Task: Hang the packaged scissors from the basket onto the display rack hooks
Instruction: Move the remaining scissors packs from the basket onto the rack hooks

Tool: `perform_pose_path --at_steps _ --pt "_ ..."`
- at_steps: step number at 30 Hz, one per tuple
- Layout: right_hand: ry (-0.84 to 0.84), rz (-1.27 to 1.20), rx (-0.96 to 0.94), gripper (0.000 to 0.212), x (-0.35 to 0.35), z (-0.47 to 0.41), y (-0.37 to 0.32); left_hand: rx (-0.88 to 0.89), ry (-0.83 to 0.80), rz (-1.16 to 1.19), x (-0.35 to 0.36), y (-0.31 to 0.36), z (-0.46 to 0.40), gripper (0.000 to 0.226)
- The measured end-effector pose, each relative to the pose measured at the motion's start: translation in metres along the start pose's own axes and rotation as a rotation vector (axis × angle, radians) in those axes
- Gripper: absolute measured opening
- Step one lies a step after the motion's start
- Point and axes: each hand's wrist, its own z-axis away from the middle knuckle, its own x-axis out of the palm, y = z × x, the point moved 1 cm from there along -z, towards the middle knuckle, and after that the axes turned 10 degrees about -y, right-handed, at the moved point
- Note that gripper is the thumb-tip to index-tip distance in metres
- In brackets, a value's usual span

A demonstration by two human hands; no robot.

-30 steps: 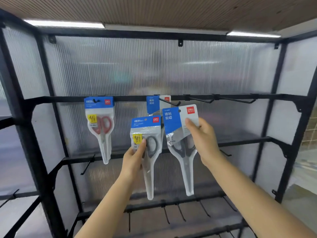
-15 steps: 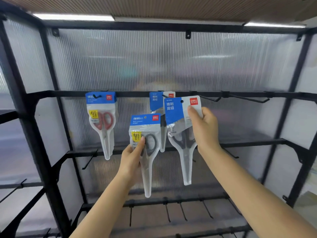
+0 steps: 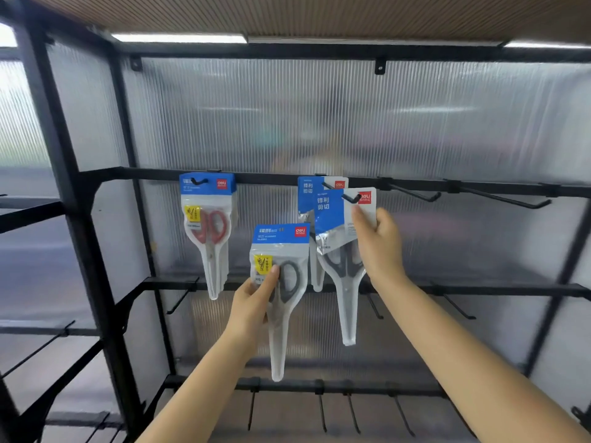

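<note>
Scissors pack at hook point(image 3: 343, 247): grey-handled pair in a clear pouch with a blue and white header, up at the top rail; the hook tip point(image 3: 351, 198) shows through its hanging hole.
Right hand point(image 3: 379, 244): I pinch that pack's header at its right edge, thumb on the front.
Second pack point(image 3: 281, 282): grey-handled scissors in a blue-topped pouch, lower and just left of the first, off any hook.
Left hand point(image 3: 256, 306): I grip this pack at its middle, thumb pressed by the yellow sticker.
Already hung: a red-handled pack point(image 3: 208, 225) on the left hook; another blue-headed pack point(image 3: 308, 190) behind the one at my right hand.
Display rack point(image 3: 415, 183): black frame, bare hooks to the right and on lower rails.
Basket: out of the head view.
</note>
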Motion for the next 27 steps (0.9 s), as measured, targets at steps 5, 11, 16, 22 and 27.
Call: perform_pose_path --at_steps 5,11,16,22,27 --pt "-0.049 0.1 0.024 0.018 0.01 -0.034 0.016 -0.01 0.022 -0.029 -0.005 -0.006 0.001 0.013" --pt "-0.073 0.24 0.045 0.032 0.019 -0.061 0.024 -0.047 0.027 -0.053 -0.005 -0.013 0.001 0.014" --pt "-0.165 0.308 0.067 0.03 0.016 -0.068 0.029 -0.054 0.012 -0.07 -0.006 -0.014 0.001 0.015" --pt "-0.244 0.456 0.032 0.041 -0.014 -0.038 0.014 -0.005 -0.077 -0.138 0.001 -0.017 0.002 0.009" --pt "-0.701 0.453 0.19 0.03 -0.032 -0.001 -0.006 0.031 -0.217 -0.127 0.023 -0.025 0.004 0.013"
